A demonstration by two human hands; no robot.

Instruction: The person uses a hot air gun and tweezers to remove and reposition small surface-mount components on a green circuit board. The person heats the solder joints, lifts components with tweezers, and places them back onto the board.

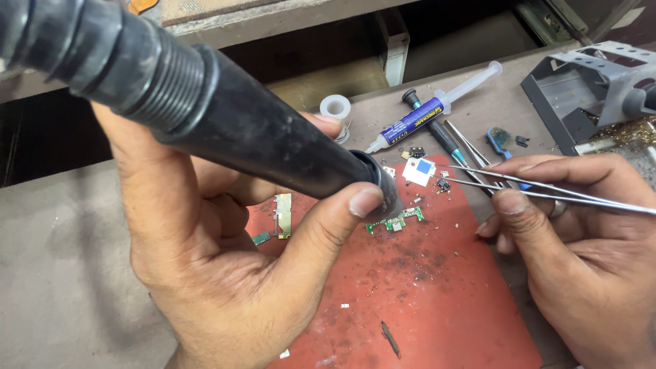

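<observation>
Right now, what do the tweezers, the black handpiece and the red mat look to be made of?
Tweezers in the right hand: bare metal by their thin, silvery, shiny arms. Black handpiece in the left hand: likely moulded plastic, matte and scuffed, with ridged threads; hard rubber is possible. Red mat: probably rubber or silicone, dull and flat, flecked with dark stains and debris.

On my bench, a work mat [437, 301] lies at centre with a small circuit board [395, 221] on its upper part. My left hand [225, 260] holds a hot-air nozzle [225, 116] just left of the board; my right hand [581, 253] holds tweezers [547, 191] to its right. Behind the mat lie a syringe [437, 109] and a tape roll [335, 106]; a metal stand [588, 89] sits far right.
</observation>
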